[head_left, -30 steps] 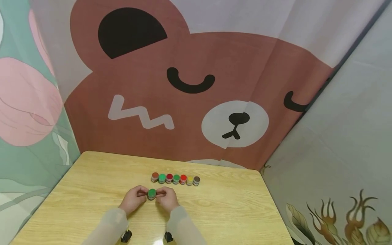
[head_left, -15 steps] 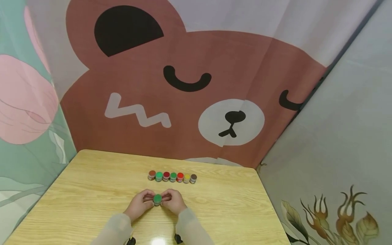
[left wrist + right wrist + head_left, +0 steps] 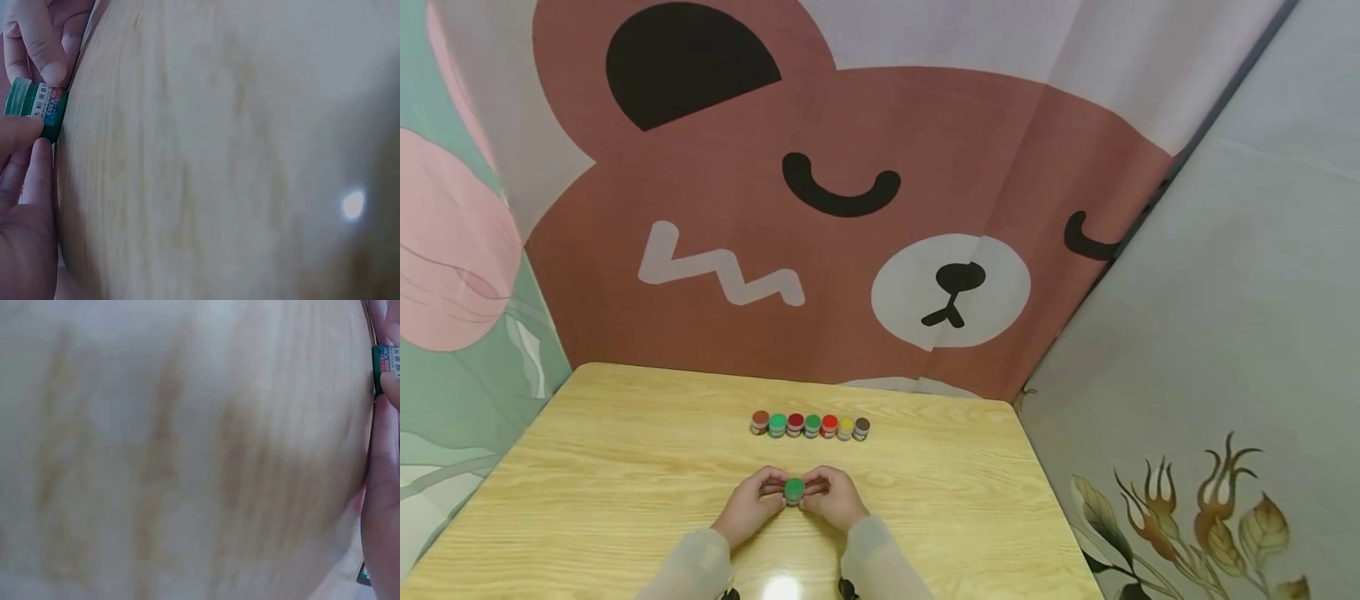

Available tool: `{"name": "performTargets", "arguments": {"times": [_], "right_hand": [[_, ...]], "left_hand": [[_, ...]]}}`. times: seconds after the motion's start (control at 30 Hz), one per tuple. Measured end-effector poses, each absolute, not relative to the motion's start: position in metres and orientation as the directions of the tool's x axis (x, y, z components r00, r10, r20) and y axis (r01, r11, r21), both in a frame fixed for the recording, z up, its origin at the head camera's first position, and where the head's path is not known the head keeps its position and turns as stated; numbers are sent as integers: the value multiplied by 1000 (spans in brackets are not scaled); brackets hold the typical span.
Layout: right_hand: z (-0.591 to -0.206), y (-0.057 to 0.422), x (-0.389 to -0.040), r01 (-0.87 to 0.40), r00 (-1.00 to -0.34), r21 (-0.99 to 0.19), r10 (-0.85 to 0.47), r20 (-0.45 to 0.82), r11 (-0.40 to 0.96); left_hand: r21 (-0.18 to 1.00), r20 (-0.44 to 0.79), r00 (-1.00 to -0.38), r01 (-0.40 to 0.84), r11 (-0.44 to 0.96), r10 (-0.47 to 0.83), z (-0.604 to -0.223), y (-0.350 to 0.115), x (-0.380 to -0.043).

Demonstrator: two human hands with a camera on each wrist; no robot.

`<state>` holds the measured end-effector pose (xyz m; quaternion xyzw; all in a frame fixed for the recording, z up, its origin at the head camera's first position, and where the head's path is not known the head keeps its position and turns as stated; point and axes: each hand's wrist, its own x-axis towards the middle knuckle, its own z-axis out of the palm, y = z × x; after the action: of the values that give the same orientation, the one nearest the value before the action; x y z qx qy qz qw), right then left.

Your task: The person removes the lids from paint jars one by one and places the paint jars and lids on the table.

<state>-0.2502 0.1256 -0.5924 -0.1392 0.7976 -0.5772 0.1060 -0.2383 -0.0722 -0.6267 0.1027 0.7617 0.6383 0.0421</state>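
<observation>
In the head view, a small green-lidded paint jar (image 3: 793,490) stands between my two hands near the table's middle. My left hand (image 3: 751,507) pinches it from the left with thumb and fingers. From the other side my right hand (image 3: 837,500) pinches the same jar. The left wrist view shows the paint jar (image 3: 44,106) with a printed label, a thumb across its side and fingertips at both ends. Only part of the paint jar (image 3: 378,369) shows at the edge of the right wrist view, by the thumb.
Beyond the hands, several paint jars stand in a tight row, among them a light green jar (image 3: 777,425), a red jar (image 3: 829,426) and a dark brown jar (image 3: 861,428). The wooden table (image 3: 970,492) meets a bear-print curtain (image 3: 775,333) behind.
Both hands have shifted right and closer to the person with the paint jar, away from the row. The fingers have drawn in closer around it. The head view has turned slightly right.
</observation>
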Motion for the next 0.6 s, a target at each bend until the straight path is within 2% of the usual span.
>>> {"name": "performTargets", "arguments": {"times": [0.2, 0.47, 0.6], "right_hand": [[-615, 130, -253, -86, -956, -959, -294, 3, 268], [-621, 129, -254, -89, -959, -954, -284, 5, 286], [-623, 130, -256, -89, -955, -955, -296, 2, 282]], "left_hand": [[978, 84, -971, 123, 167, 224, -631, -72, -239], [969, 125, -952, 178, 174, 279, -636, -75, -240], [975, 128, -939, 178, 131, 320, -635, -77, -239]]}}
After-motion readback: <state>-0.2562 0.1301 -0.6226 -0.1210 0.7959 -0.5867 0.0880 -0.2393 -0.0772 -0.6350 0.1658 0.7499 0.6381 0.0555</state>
